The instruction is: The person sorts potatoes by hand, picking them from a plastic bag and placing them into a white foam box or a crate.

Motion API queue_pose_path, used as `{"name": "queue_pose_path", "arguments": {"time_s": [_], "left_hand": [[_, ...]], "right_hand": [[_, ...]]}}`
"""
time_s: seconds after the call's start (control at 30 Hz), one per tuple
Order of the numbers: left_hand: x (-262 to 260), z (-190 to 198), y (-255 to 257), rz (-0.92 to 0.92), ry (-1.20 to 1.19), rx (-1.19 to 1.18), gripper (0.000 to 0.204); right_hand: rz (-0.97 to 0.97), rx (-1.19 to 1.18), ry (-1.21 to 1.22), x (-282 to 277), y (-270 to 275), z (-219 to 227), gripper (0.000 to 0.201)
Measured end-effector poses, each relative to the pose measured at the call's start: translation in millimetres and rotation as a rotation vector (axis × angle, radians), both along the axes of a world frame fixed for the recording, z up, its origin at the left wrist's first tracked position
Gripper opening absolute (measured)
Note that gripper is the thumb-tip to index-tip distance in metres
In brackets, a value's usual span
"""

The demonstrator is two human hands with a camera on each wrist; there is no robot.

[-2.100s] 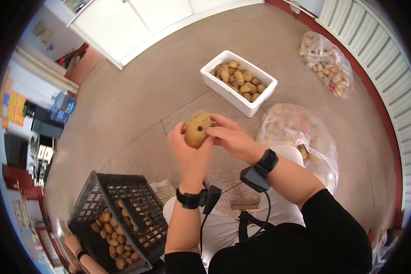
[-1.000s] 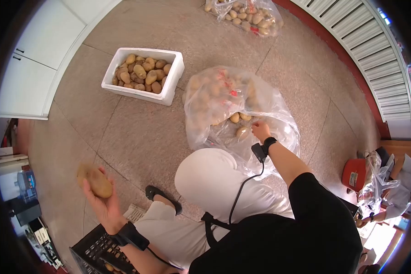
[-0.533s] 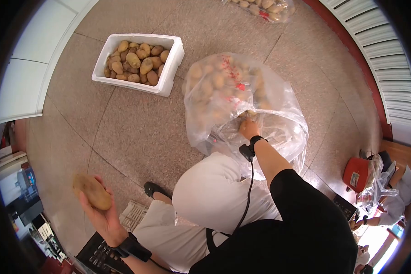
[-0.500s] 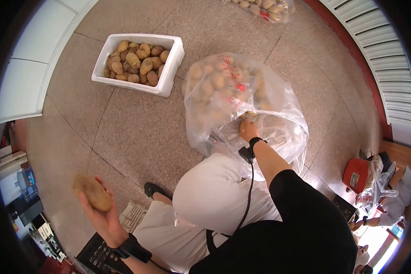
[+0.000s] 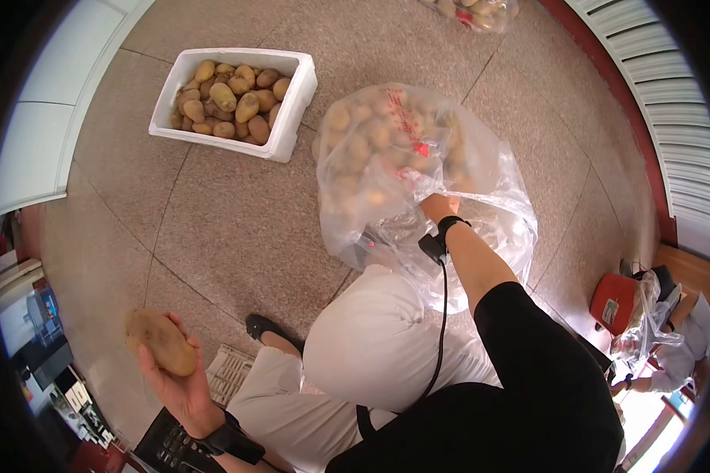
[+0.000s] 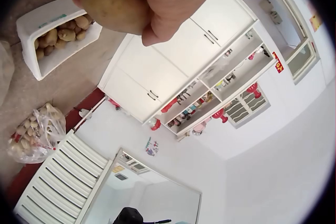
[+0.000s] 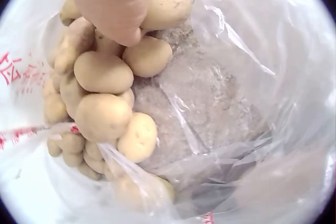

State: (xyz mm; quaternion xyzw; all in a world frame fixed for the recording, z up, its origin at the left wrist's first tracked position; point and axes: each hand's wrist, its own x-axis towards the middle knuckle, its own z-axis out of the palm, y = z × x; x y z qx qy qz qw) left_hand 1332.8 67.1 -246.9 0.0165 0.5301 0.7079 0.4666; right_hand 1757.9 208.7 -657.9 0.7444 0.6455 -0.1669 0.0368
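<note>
At the lower left of the head view my left hand [image 5: 183, 390] holds a large brown potato [image 5: 159, 339] up off the floor. In the left wrist view the thumb and fingers wrap this potato [image 6: 116, 4] from its sides. My right hand [image 5: 442, 206] reaches into the mouth of a clear plastic bag [image 5: 489, 169] of potatoes, its fingers hidden there by the plastic. Inside the bag, the right wrist view shows that hand [image 7: 115, 8] gripping a pale potato [image 7: 169, 4]. Several other potatoes [image 7: 103, 71] lie heaped below and beside it.
A white foam box [image 5: 296, 110] full of potatoes stands on the floor ahead. Another bag of potatoes [image 5: 481, 12] lies farther off. A black crate [image 5: 166, 441] is at the lower left, near a black shoe [image 5: 270, 331]. Another person [image 5: 678, 355] is at the right edge.
Both hands were at the large potato; the left then carried it to the lower left. My right hand went to the bag and has reached deeper into it. The view turned right.
</note>
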Motion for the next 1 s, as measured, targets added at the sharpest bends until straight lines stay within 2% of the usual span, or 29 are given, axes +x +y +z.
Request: {"name": "queue_pose_path", "arguments": {"time_s": [0.03,0.07,0.13,0.17,0.2,0.23,0.33,0.37,0.4,0.43,0.47,0.5,0.53,0.6,0.63,0.67,0.73,0.77,0.87,1.0], "left_hand": [[0,-1,0,-0.001,-0.001,-0.005,0.047],[-1,-2,0,-0.002,-0.001,-0.015,0.049],[-1,-2,0,-0.009,0.009,-0.025,0.048],[-1,-2,0,-0.015,0.016,-0.027,0.048],[-2,-2,-1,-0.011,0.019,-0.024,0.048],[-2,-2,-2,-0.018,0.007,-0.016,0.048],[-1,-2,-5,-0.020,-0.008,0.008,0.047],[-1,-1,-6,-0.016,-0.009,0.023,0.047],[-1,0,-7,-0.012,-0.008,0.030,0.047],[0,2,-7,-0.019,-0.022,0.027,0.047],[0,4,-8,-0.025,-0.036,0.027,0.047],[-2,5,-10,-0.021,-0.034,0.039,0.047],[-4,6,-13,-0.042,-0.067,0.072,0.045],[-6,8,-18,-0.059,-0.099,0.120,0.043],[-5,9,-20,-0.059,-0.119,0.145,0.043],[-5,11,-22,-0.061,-0.138,0.172,0.042],[-2,16,-26,-0.045,-0.166,0.203,0.042],[0,18,-28,-0.031,-0.194,0.217,0.041],[4,24,-35,0.006,-0.169,0.215,0.040],[3,26,-43,0.001,-0.141,0.232,0.038]], "right_hand": [[0.095,0.003,-0.059,3,-2,-23,0.036],[0.150,-0.006,-0.102,-2,-2,-25,0.037],[-0.104,-0.360,-0.051,-8,-5,-27,0.040],[-0.100,-0.359,-0.049,-17,-5,4,0.040],[-0.238,-0.319,-0.027,-31,-7,58,0.040],[-0.375,-0.277,-0.003,-39,-9,87,0.040],[-0.471,-0.378,-0.015,-14,-29,42,0.044],[-0.421,-0.385,-0.031,-13,-33,56,0.037],[-0.418,-0.378,-0.029,-2,-38,47,0.037],[-0.375,-0.350,0.134,15,-42,32,0.039],[-0.329,-0.318,0.296,19,-42,36,0.042],[-0.373,-0.282,0.436,21,-42,39,0.041],[-0.366,-0.271,0.439,22,-44,42,0.041],[-0.608,-0.139,1.101,13,-41,80,0.040],[-0.656,-0.222,1.226,4,-34,121,0.047],[-0.642,-0.210,1.230,3,-32,137,0.047],[-0.682,-0.412,1.746,4,-31,159,0.052],[-0.661,-0.404,1.746,4,-32,167,0.052],[-0.833,-0.542,1.947,-5,-37,194,0.046],[-0.575,-0.608,2.004,-43,-30,252,0.045]]}}
